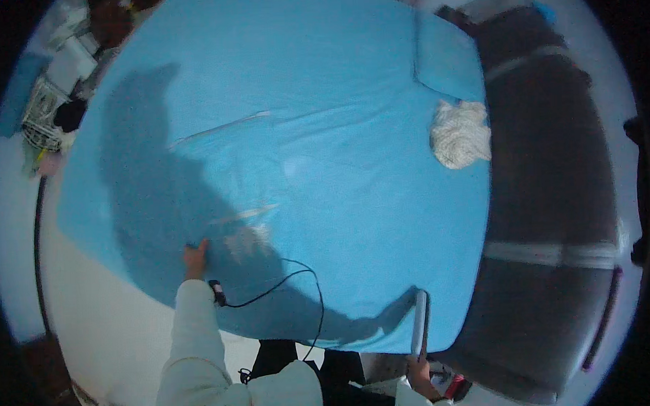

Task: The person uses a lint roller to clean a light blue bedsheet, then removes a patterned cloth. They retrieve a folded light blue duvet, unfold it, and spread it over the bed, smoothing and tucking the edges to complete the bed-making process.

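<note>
A light blue cloth (367, 180) covers the wide table before me. My left hand (195, 260) rests on its near left part, in my shadow, fingers apart and holding nothing I can see. Next to that wrist is a small dark plug-like piece (217, 293) on a thin black cord (320, 296), which loops over the cloth toward my body. Beyond the hand lies what looks like a clear plastic sheet or bag (248, 214) with shiny pale strips. At the near right edge my right hand (420, 375) is closed around the lower end of a long, slim, pale grey bar (419, 321), held upright.
A crumpled cream knitted piece (460, 134) lies at the cloth's right edge. A dark brown sofa (552, 152) runs along the right side. Assorted items and a white rack (44, 112) crowd the far left. Another dark cord (416, 57) crosses the far right corner.
</note>
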`<act>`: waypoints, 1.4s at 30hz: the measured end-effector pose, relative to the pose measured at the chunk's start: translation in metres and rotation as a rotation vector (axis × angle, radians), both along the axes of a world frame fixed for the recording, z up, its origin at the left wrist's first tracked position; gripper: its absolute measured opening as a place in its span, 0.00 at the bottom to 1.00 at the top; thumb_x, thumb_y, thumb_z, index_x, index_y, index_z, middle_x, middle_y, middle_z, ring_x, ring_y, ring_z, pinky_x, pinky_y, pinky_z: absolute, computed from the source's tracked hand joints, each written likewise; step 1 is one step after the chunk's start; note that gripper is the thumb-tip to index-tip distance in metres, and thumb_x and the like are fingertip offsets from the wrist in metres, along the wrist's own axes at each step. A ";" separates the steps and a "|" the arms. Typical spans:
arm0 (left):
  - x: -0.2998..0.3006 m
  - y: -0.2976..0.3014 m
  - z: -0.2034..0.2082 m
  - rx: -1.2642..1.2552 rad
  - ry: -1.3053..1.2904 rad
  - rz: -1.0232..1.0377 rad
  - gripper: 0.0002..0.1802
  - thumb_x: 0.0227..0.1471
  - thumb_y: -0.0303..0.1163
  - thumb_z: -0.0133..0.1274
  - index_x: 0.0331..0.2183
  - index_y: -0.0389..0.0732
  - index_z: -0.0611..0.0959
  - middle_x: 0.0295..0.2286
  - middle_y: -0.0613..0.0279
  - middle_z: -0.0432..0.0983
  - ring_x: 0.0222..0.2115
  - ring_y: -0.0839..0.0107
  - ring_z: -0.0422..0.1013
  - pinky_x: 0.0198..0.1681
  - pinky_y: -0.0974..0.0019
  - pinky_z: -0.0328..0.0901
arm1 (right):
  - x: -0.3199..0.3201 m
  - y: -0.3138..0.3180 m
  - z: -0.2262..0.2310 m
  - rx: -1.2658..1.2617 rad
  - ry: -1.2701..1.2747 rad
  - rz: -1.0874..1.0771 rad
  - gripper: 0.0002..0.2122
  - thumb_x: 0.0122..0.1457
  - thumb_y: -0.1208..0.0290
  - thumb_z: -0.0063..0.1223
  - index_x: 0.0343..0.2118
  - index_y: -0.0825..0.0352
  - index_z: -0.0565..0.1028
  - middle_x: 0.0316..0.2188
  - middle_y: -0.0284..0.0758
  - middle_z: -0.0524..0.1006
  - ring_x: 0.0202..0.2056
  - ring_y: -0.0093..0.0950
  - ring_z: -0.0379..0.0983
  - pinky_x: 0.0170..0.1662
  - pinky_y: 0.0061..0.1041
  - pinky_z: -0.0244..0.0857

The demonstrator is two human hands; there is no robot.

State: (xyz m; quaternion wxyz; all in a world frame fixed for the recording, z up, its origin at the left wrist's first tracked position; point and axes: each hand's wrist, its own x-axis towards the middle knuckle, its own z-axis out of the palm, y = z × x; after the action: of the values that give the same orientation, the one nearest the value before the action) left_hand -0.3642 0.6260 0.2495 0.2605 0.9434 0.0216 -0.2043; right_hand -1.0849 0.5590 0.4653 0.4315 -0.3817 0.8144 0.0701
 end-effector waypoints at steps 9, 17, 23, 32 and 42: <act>-0.079 -0.078 0.140 -0.917 0.954 -0.205 0.35 0.49 0.45 0.58 0.53 0.36 0.68 0.47 0.54 0.70 0.46 0.59 0.67 0.49 0.55 0.62 | 0.024 0.028 0.021 -0.083 -0.138 0.217 0.19 0.54 0.57 0.56 0.36 0.72 0.74 0.21 0.35 0.75 0.19 0.25 0.71 0.24 0.27 0.66; -0.223 -0.248 0.255 -0.889 1.032 -0.371 0.32 0.50 0.42 0.57 0.53 0.35 0.69 0.49 0.51 0.69 0.49 0.53 0.66 0.52 0.49 0.61 | -0.033 0.045 0.065 -0.143 -0.224 0.019 0.16 0.55 0.59 0.56 0.34 0.70 0.73 0.17 0.33 0.72 0.16 0.24 0.67 0.21 0.26 0.62; -0.374 -0.371 0.312 -1.049 1.260 -0.698 0.35 0.48 0.43 0.60 0.53 0.36 0.69 0.49 0.49 0.68 0.49 0.51 0.65 0.53 0.47 0.60 | -0.123 0.071 0.056 -0.275 -0.309 -0.150 0.20 0.55 0.57 0.57 0.39 0.72 0.72 0.18 0.38 0.74 0.17 0.27 0.70 0.23 0.29 0.63; -0.543 -0.389 0.102 -0.574 0.740 -1.232 0.33 0.46 0.30 0.60 0.53 0.36 0.68 0.52 0.48 0.65 0.49 0.56 0.65 0.52 0.54 0.62 | -0.208 0.109 0.064 -0.301 -0.111 -0.288 0.14 0.55 0.63 0.57 0.30 0.70 0.70 0.14 0.33 0.71 0.15 0.22 0.65 0.20 0.25 0.60; -0.577 -0.210 0.048 0.389 0.403 -1.883 0.40 0.50 0.49 0.54 0.57 0.36 0.61 0.55 0.46 0.61 0.52 0.52 0.63 0.54 0.55 0.60 | -0.248 0.045 0.041 -0.393 -0.059 0.195 0.21 0.54 0.59 0.55 0.46 0.67 0.66 0.26 0.49 0.75 0.30 0.50 0.73 0.34 0.43 0.65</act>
State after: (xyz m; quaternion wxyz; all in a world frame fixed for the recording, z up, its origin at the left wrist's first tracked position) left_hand -0.9407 0.4164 0.2976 -0.1772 0.5491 -0.6619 -0.4785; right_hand -1.3326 0.6036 0.5063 0.3636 -0.5372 0.7587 -0.0597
